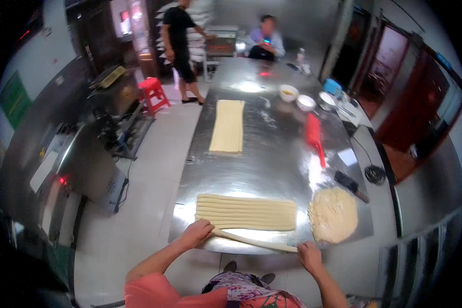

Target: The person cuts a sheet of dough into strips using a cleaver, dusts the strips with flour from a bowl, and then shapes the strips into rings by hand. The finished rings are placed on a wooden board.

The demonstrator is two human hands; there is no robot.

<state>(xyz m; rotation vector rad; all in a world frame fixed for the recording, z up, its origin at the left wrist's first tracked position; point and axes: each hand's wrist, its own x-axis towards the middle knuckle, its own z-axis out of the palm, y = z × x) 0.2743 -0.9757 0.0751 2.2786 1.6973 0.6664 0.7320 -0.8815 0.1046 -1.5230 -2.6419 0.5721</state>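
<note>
A long rope of dough [254, 241] stretches between my two hands near the front edge of the steel table. My left hand [198, 232] is closed around its left end, and my right hand [309, 254] grips the right end. Just beyond it lies a row of several parallel dough ropes [245, 211], side by side and touching. To the right of that row sits a large, rough-edged lump of dough [333, 214]. Farther up the table is a flat stack of dough strips [228, 126], laid lengthwise.
On the steel table [277, 174], a red scoop [313, 134] and a dark-headed brush [350, 186] lie at the right. White bowls [306, 102] stand beyond them. One person [178, 46] stands at the far left; another [266, 41] sits at the far end. A red stool [153, 94] is on the floor.
</note>
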